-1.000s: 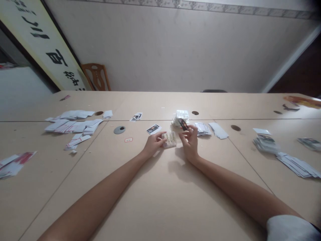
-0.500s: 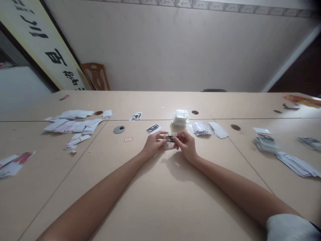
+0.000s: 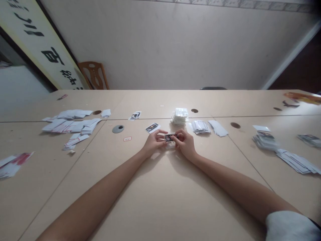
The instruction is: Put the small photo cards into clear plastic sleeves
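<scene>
At the middle of the table, both hands meet on a small clear plastic holder and a dark picture card. My right hand [image 3: 185, 144] pinches the dark picture card [image 3: 170, 137], its thumb lying across the printed face. My left hand [image 3: 153, 144] closes on the left end of the clear holder [image 3: 170, 146], fingers behind and thumb in front. How far the card sits inside the holder I cannot tell. Just beyond my left hand lies a white-bordered photo card [image 3: 152, 127]. A stack of clear plastic holders [image 3: 180, 115] stands behind the hands.
White card bundles [image 3: 200, 127] and white strips [image 3: 218, 128] lie right of the stack. Piles of white paper [image 3: 67, 124] spread at left. Farther right are a stack of filled holders [image 3: 265, 140] and fanned cards [image 3: 297, 161]. A red-bordered label [image 3: 127, 139] lies left of the hands.
The dark card has shifted slightly up and left between my fingers, covering the top of the clear holder. Both hands keep nearly the same place; the view has tilted a little.
</scene>
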Demonstrator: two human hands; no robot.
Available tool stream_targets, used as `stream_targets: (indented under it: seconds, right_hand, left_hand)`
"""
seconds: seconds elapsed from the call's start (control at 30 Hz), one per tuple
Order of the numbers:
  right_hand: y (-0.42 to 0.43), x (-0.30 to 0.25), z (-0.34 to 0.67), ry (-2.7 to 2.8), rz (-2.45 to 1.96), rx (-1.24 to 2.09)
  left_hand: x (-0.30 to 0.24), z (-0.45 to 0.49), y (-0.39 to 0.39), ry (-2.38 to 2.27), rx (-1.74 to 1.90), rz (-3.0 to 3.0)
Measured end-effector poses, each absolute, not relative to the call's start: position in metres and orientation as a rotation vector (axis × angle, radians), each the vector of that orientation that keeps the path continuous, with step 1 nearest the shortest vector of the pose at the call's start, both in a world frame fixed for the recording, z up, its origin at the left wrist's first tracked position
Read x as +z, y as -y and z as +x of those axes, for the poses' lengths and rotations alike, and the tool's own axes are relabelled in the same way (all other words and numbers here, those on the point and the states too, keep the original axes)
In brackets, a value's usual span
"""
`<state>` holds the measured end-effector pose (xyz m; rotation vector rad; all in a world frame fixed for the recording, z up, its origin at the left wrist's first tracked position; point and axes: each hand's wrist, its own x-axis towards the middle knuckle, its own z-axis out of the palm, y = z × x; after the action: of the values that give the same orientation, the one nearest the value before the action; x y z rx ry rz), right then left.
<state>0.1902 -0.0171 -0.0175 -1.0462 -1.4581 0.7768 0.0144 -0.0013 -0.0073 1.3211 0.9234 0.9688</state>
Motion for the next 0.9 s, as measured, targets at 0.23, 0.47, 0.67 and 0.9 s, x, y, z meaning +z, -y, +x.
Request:
stream_targets:
  seconds: [0.23, 0.47, 0.67, 0.9]
  right_hand:
    - [0.0173, -0.0173, 0.1905, 1.470, -1.071, 0.737]
    - [0.0179, -0.0172, 0.1903, 1.463, -1.093, 0.724]
    - [0.0172, -0.0187, 0.1902, 1.459, -1.103, 0.706]
    - [0.0184, -0.0173, 0.1899, 1.459, -1.101, 0.701]
  left_hand:
    - [-0.0053, 0.0131, 0.0007, -0.839, 0.989, 1.242]
    - [-0.0085, 0.0126, -0.0002, -0.807, 0.993, 1.220]
    - [-0.0103, 0.0129, -0.0014, -0.776, 0.989, 1.213]
    - [-0.0111, 0.0133, -0.0014, -0.764, 0.994, 1.238]
